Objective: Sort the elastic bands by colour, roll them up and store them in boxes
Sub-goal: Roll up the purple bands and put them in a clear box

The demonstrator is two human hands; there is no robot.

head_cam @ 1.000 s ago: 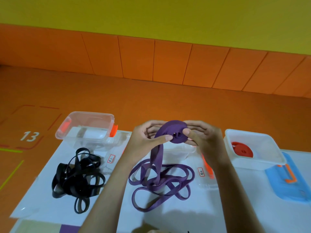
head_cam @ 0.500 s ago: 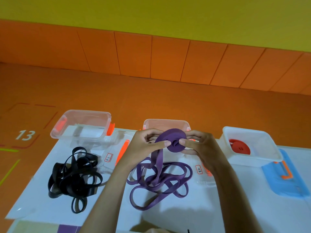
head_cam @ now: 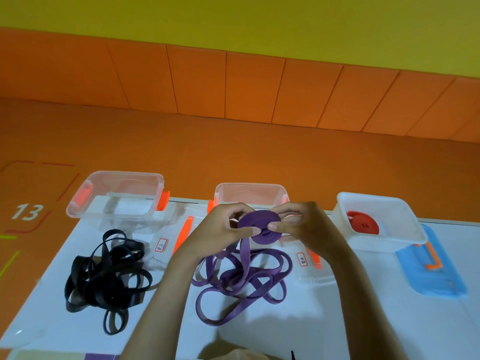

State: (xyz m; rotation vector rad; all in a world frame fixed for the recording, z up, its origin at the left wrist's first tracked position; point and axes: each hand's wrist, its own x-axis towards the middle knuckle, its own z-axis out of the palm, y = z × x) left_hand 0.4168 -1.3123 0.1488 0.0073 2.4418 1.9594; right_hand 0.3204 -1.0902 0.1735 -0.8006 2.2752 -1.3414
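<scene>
Left hand (head_cam: pixel 220 231): raised above the table, fingers curled, pinching the left side of the purple roll (head_cam: pixel 255 222) with the thumb laid across its front face
Right hand (head_cam: pixel 309 227): raised level with the other, fingers curled behind the roll, thumb tip pressed on the front near the centre
Purple roll: a flat coil of elastic held in the air between both hands, in front of the middle box (head_cam: pixel 249 185), its face turned toward the camera
Loose purple band (head_cam: pixel 241 281): one strand drops from the bottom of the roll into a tangle of loops lying on the white table (head_cam: pixel 363 315) just below the hands
Black band tangle (head_cam: pixel 104 274): a heap on the left part of the table, in front of the left box (head_cam: pixel 122 174), well apart from both hands
Left box: clear plastic with orange latches, lid off, at the far edge of the table
Middle box: clear, lid off, its near side hidden behind the hands
Right box (head_cam: pixel 376 244): whitish plastic, lid off, with a red roll (head_cam: pixel 362 226) lying flat on its bottom
Blue lid (head_cam: pixel 441 284): flat on the table, touching the right box on its near right side, with an orange latch on top
Clear lids: one (head_cam: pixel 166 255) beside the left forearm, one (head_cam: pixel 311 275) under the right wrist, each with a small red-edged label; the writing is too small to read
Floor (head_cam: pixel 233 152): orange, with a white 13 painted at the left
</scene>
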